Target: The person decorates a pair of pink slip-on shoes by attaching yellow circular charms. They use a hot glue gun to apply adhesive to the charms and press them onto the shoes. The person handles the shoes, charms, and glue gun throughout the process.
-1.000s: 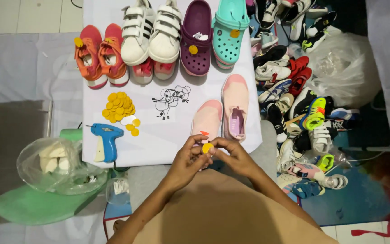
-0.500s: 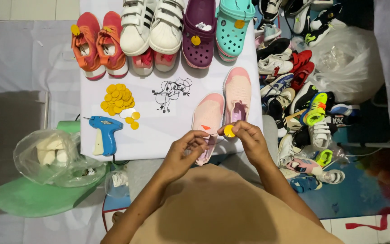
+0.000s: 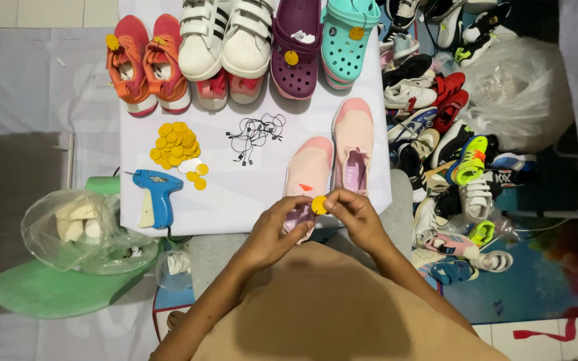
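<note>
Surface: white-covered counter (image 3: 249, 194), seen from above; pale floor to the left, a blue patterned mat at lower right.
Bags: clear plastic bag (image 3: 78, 230) on a green board at the left, pale lumps inside; a large clear bag (image 3: 523, 93) at the right, contents unclear.
Shoe rows: along the far edge, one pair of orange sneakers (image 3: 147, 61), one pair of white strapped sneakers (image 3: 227, 37), one purple clog (image 3: 291, 57), one teal clog (image 3: 348, 40); pink soles show under the white pair.
Pink pair: two pale pink knit slip-on shoes (image 3: 332, 157) near the front edge.
Loose items: pile of yellow round tags (image 3: 175, 144), count too dense to tell; bundle of black strings (image 3: 254, 134); one blue tagging gun (image 3: 157, 197).
Shoe heap: mixed shoes piled right of the counter (image 3: 449, 134), uncounted.
Yellow round tag (image 3: 318, 204): pinched between both hands, over the heel of the nearer pink shoe.
Left hand (image 3: 274, 230): fingers closed on the tag's left edge.
Right hand (image 3: 354, 217): fingertips closed on its right edge.
</note>
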